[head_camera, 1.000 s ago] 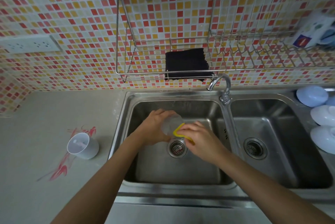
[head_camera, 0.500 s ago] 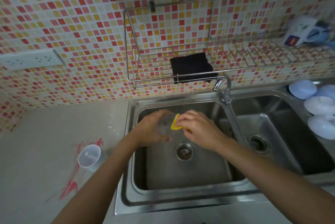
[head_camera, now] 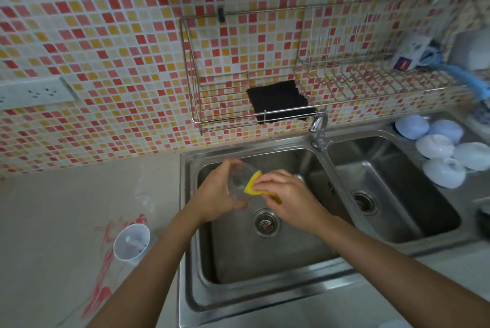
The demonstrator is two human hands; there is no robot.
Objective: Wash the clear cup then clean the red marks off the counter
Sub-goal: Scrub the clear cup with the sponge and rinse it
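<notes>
Over the left sink basin (head_camera: 265, 261), my left hand (head_camera: 216, 195) grips the clear cup (head_camera: 240, 181), which lies tilted with its mouth toward the right. My right hand (head_camera: 287, 197) presses a yellow sponge (head_camera: 252, 185) against the cup's rim. Red marks (head_camera: 102, 274) streak the beige counter (head_camera: 66, 208) to the left of the sink. A white cup (head_camera: 131, 244) stands on those marks.
A tap (head_camera: 318, 126) stands between the two basins, with a drain (head_camera: 266, 223) below my hands. A wire rack (head_camera: 291, 75) on the tiled wall holds a black cloth (head_camera: 278, 103). Several upturned white bowls (head_camera: 437, 152) sit at the right. A socket strip (head_camera: 31, 92) is on the left wall.
My hands, with the cup and sponge, have risen toward the back of the basin. The sponge now sits at the cup's rim. The camera view has tilted and shifted.
</notes>
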